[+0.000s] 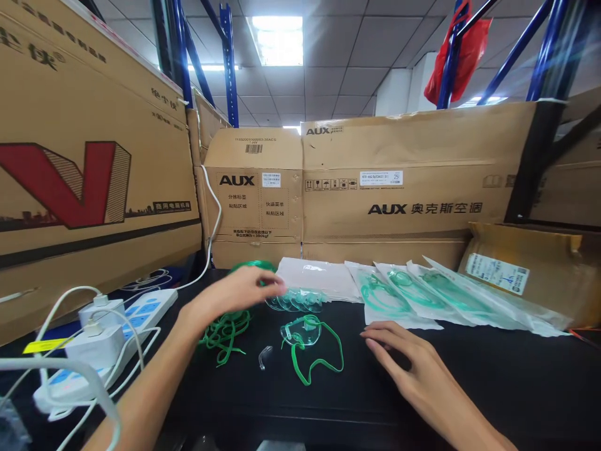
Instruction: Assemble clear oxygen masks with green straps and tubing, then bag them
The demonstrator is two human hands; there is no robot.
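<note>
My left hand (256,286) reaches over the green tubing coil (258,265) and the left end of a row of clear green masks (303,300); its fingers are bent, and whether they touch anything is hidden. One clear mask (305,332) with a green elastic strap (310,378) lies on the black table in front of that row. My right hand (392,351) rests low over the table, right of the strap, fingers apart and holding nothing. A heap of green straps (225,335) lies under my left forearm. Small clear metal-like strips (263,357) sit left of the single mask.
White packages (319,277) lie at the back, with bagged green tubing (385,297) fanned to the right. A power strip (145,313) with white cables occupies the left. Cardboard boxes (253,200) wall the rear; an open carton (554,263) stands at right.
</note>
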